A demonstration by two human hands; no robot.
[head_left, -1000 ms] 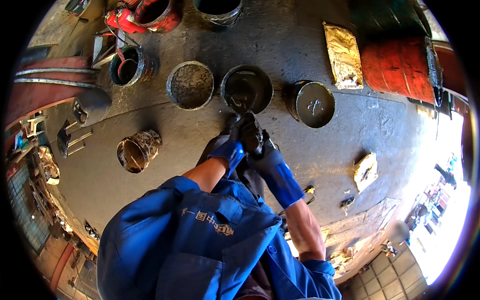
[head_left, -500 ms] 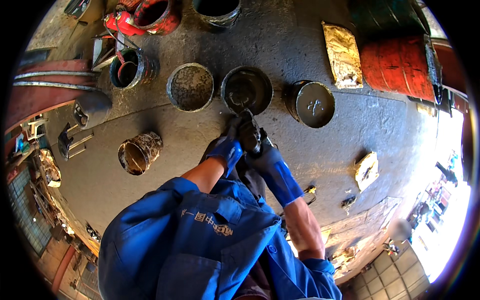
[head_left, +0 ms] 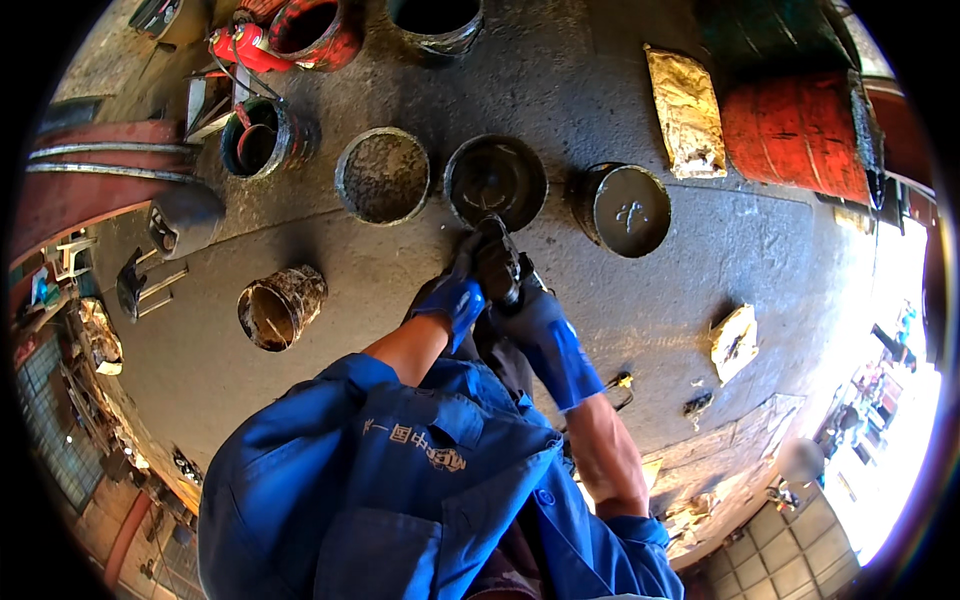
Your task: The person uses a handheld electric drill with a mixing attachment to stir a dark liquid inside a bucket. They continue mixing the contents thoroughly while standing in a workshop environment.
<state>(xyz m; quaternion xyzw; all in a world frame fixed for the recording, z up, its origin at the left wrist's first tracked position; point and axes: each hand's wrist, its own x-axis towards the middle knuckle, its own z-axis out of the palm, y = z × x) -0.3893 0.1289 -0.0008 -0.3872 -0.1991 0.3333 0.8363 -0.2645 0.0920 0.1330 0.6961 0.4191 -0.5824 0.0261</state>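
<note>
Both my hands wear blue gloves and are closed round a dark electric mixing drill (head_left: 498, 262). My left hand (head_left: 456, 294) grips its left side, and my right hand (head_left: 533, 318) grips the right side nearer my body. The drill points down into a round bucket (head_left: 495, 138) with dark wet material inside; its lower end is hard to make out there. Just left stands a bucket (head_left: 340, 180) of lumpy grey-brown material. To the right, a bucket (head_left: 590, 212) is filled with smooth dark slurry bearing pale streaks on top.
A crusted bucket (head_left: 312, 292) lies tipped at left, near a small stool (head_left: 130, 285). Farther off are another bucket (head_left: 288, 140), a red drum (head_left: 790, 135) on its side and a yellowish paper sack (head_left: 688, 112). A torn scrap (head_left: 735, 342) lies on the floor at right.
The slurry's surface pattern in the middle bucket looks different. My hands keep their hold on the mixing drill, almost in the same place; the whole view shifts very slightly.
</note>
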